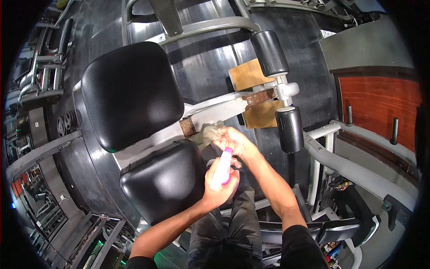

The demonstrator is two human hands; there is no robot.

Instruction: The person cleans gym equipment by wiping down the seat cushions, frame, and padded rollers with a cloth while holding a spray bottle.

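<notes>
My left hand [221, 186] is wrapped round a white bottle [221, 168] with a pink top, held tilted in front of my legs. The bottle's top points toward my right hand [232, 142]. A pale, crumpled cloth [208, 136] is gripped in the fingers of my right hand, close to the machine's white frame bar [217, 112]. Just left of my hands lies the lower black padded seat [163, 181]. A larger black pad [132, 96] sits beyond it.
Two black foam rollers [290, 129] stand at the bar's far end, beside wooden foot plates [262, 114]. Grey machine tubing [358, 163] runs along the right. More gym equipment [45, 74] lines the left, over black flooring [206, 67].
</notes>
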